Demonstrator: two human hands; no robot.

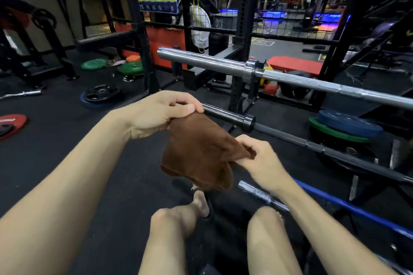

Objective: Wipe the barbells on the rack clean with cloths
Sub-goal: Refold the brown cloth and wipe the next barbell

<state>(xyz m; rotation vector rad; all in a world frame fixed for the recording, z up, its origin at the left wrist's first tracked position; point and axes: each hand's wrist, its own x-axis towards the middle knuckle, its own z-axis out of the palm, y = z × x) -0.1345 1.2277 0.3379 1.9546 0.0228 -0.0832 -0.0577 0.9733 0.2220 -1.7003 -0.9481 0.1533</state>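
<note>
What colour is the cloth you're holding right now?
Brown, a plain rust-brown cloth with no pattern, held between the left hand and right hand; seen in the head view.

Cloth [199, 152]: between the hands, left hand [156, 116] at its top, right hand [259, 158] at its right corner.
Barbells: upper barbell [223, 62] on rack [242, 35]; lower barbell [228, 115] beneath it, behind cloth.
Plate stack [344, 129]: floor, right, behind lower barbell.

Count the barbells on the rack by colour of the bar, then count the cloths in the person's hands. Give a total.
Silver barbell: 1
Black barbell: 1
Blue barbell: 1
Brown cloth: 1, gripped by the left hand and the right hand
Total: 4
</note>
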